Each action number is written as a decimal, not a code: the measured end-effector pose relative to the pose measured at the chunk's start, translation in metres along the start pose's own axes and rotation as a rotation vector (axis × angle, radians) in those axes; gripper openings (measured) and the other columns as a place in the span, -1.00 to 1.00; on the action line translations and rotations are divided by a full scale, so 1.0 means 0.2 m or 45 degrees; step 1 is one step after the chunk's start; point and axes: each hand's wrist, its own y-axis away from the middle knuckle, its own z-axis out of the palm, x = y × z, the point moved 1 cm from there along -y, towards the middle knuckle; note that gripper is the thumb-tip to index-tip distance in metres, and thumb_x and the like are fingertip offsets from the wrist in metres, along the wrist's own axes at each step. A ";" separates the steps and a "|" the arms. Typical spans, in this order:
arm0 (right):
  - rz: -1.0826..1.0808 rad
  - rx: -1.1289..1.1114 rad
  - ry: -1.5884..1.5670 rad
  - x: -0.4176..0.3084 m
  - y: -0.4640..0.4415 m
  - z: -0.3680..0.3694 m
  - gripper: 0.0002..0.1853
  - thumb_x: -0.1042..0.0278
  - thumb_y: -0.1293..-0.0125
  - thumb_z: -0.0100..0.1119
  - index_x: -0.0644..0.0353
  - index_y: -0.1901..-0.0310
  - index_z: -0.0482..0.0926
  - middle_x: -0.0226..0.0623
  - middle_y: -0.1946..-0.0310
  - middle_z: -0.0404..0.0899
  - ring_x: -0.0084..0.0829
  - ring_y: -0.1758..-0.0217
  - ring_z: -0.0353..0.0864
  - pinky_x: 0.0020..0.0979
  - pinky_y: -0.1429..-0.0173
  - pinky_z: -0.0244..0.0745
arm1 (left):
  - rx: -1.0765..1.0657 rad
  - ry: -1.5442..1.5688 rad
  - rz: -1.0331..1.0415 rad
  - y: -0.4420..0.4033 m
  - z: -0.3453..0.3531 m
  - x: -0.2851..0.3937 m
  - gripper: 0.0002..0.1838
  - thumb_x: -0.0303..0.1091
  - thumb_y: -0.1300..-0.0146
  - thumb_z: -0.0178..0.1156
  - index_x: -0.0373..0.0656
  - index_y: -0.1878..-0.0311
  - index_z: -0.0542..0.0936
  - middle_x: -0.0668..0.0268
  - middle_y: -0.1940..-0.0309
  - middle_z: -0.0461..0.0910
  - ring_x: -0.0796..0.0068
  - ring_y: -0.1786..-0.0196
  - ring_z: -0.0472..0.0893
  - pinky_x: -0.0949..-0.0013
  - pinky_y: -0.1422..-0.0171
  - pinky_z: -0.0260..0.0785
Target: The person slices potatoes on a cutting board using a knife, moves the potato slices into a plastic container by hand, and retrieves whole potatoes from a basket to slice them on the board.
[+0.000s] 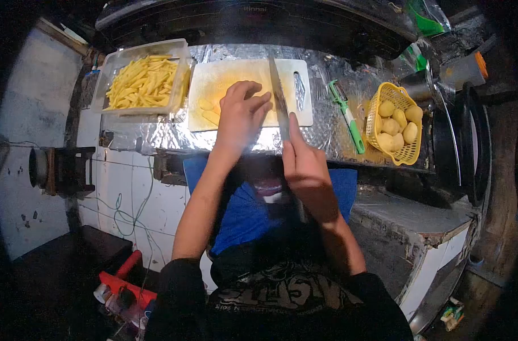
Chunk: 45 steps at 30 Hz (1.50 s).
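A white cutting board lies on the foil-covered counter. Over its middle is my left hand, fingers curled and slightly apart; whether a piece sits beneath the fingertips I cannot make out. My right hand grips a long knife by its handle, the blade pointing away from me across the board's right part. Pale yellow potato slices lie on the board left of my left hand. A clear plastic container at the left holds cut potato sticks.
Right of the board lies a green and white peeler. Beyond it a yellow basket holds several peeled potatoes. The foil-covered counter ends at its front edge before me, and a dark stove stands behind.
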 end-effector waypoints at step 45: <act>-0.758 0.081 0.512 -0.24 -0.18 -0.01 -0.44 0.29 -0.26 0.28 -0.28 -0.32 0.49 -0.18 0.43 0.44 -0.12 0.44 0.60 -0.16 0.34 0.57 | 0.171 -0.501 0.031 -0.09 -0.90 -0.24 -0.72 -0.51 -0.23 0.26 -0.17 -0.02 0.64 0.15 0.05 0.63 0.14 0.01 0.64 0.24 -0.06 0.49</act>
